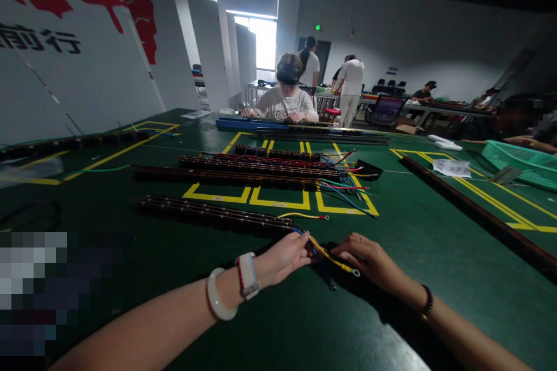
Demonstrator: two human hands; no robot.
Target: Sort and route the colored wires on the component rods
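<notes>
A long dark wired bar (213,213) lies nearest to me, with its wires at the right end. My left hand (289,255) is closed round the blue and yellow wires by that end. Past its fingers a yellow wire (333,261) runs out to a ring terminal, and a blue wire (322,271) hangs below it. My right hand (365,258) is beside the yellow wire with fingers bent; its fingertips are dark, and what they hold, if anything, is hidden. Another short yellow wire (307,216) with a red-collared ring terminal lies just behind.
More dark bars (226,175) with coloured wires lie on the green table (243,324) across yellow tape outlines. A long bar (470,208) and a green basket (522,165) are at the right. A person (287,98) sits across the table.
</notes>
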